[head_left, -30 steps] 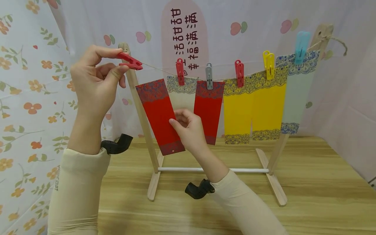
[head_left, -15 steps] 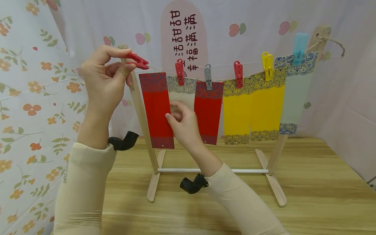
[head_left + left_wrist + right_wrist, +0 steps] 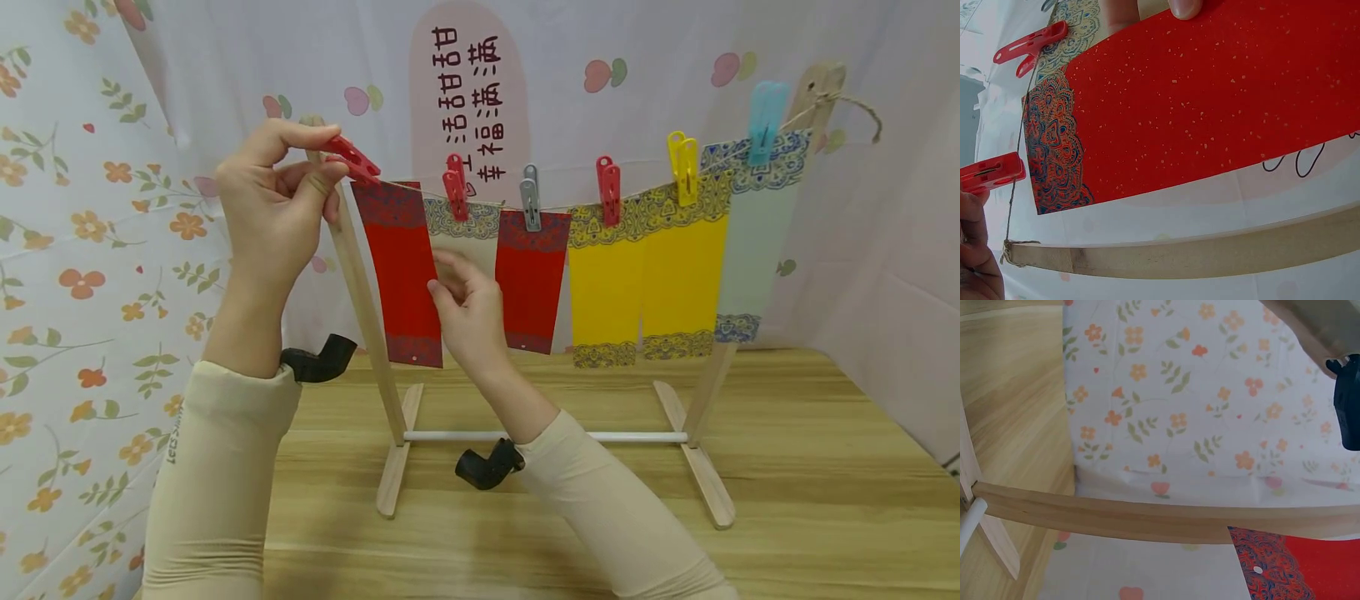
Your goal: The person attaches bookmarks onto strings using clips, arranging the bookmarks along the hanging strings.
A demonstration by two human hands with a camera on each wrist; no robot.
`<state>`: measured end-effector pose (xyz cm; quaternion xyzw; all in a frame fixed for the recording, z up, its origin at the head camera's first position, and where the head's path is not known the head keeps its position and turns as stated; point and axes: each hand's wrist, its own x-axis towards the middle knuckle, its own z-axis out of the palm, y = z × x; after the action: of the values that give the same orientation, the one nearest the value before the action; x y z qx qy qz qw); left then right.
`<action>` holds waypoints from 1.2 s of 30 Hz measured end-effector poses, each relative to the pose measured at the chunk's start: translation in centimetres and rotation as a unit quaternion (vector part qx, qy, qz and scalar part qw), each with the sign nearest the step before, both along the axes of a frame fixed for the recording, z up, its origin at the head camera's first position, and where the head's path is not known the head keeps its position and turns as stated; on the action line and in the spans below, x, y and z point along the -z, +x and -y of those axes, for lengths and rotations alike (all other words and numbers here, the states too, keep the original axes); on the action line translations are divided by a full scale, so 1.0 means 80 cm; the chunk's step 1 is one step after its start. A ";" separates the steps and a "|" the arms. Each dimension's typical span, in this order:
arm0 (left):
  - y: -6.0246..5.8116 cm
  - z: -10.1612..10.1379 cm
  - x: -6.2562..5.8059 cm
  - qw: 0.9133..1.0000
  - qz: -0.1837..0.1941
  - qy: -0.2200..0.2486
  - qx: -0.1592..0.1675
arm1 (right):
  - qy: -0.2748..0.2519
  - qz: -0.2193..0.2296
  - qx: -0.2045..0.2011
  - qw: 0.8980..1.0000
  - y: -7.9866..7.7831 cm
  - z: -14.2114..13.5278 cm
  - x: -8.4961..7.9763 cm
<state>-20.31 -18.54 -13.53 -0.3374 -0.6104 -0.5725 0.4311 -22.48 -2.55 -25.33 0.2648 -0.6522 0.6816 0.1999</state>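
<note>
My left hand point(image 3: 277, 196) pinches a red clothespin point(image 3: 354, 161) by its handle ends between thumb and forefinger. The clothespin's tip is right at the string point(image 3: 405, 184), close to the top left corner of a red paper card point(image 3: 401, 275) with a patterned band at each end. My right hand point(image 3: 472, 312) pinches that card at its right edge, thumb in front and fingers behind. In the left wrist view the card point(image 3: 1210, 106) has gold flecks, and the clothespin point(image 3: 991, 172) overlaps the string beside its patterned top edge.
Along the string hang more cards: a cream card point(image 3: 480, 246), another red card point(image 3: 534, 283), yellow cards point(image 3: 607, 292) and a pale one point(image 3: 765, 250), held by coloured clothespins. The string runs between two wooden posts point(image 3: 358, 308), joined low by a white rod point(image 3: 637, 436).
The red card has swung upright and risen to the string in my right hand. My left hand has moved right with the clothespin, bringing its tip to the card's top edge.
</note>
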 end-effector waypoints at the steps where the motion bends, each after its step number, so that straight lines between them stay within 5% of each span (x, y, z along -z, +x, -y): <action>1: 0.000 0.000 0.000 1.000 0.000 -0.001 0.001 | 0.000 -0.002 -0.002 1.000 0.000 0.000 0.000; 19: 0.003 0.007 -0.004 0.997 -0.015 -0.071 -0.010 | 0.001 -0.016 -0.038 0.999 -0.008 -0.002 0.005; 36: 0.004 0.011 0.003 0.998 0.018 -0.064 -0.003 | 0.014 -0.016 -0.044 0.999 -0.007 -0.004 0.010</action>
<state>-19.99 -19.41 -13.81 -0.3523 -0.6543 -0.5368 0.3994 -23.08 -2.22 -26.11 0.3070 -0.6462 0.6761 0.1762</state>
